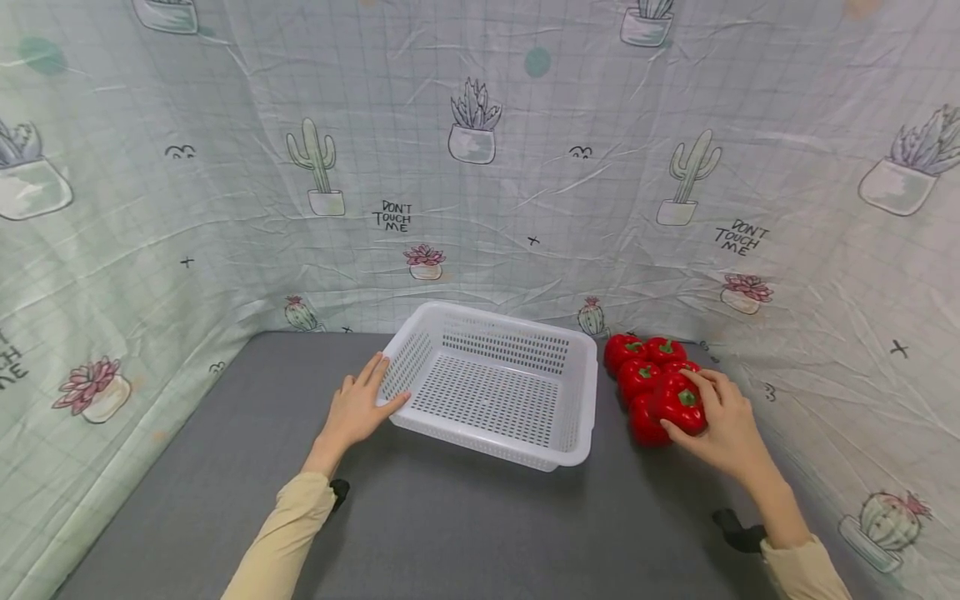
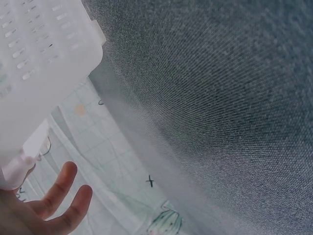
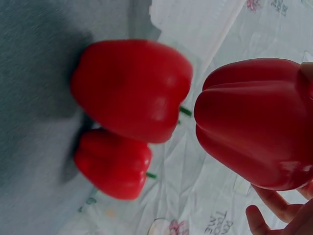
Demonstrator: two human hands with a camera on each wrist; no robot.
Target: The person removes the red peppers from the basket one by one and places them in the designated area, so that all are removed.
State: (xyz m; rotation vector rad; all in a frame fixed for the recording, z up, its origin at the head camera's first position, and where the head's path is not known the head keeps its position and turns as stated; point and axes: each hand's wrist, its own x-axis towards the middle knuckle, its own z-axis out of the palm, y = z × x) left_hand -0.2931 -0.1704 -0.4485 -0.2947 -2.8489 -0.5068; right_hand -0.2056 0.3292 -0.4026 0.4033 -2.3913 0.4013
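Note:
A white perforated plastic basket [image 1: 487, 444] stands on the grey table. My left hand [image 1: 360, 408] holds its near left corner, thumb over the front rim and fingers along the left side. In the left wrist view two fingers [image 2: 66, 188] of that hand stick out beside the basket wall [image 2: 54, 73]. My right hand [image 1: 723, 425] grips a red bell pepper [image 1: 681, 404] with a green stem, raised above the others. The right wrist view shows this bell pepper [image 3: 259, 122] off the table, apart from a nearby red bell pepper [image 3: 132, 88] and a smaller-looking one [image 3: 115, 164].
Several more red bell peppers [image 1: 637, 379] sit clustered right of the basket. A patterned cloth [image 1: 525, 200] with cactus prints hangs around the back and sides of the grey table [image 1: 480, 533]. A black strap [image 1: 738, 532] shows at the right wrist.

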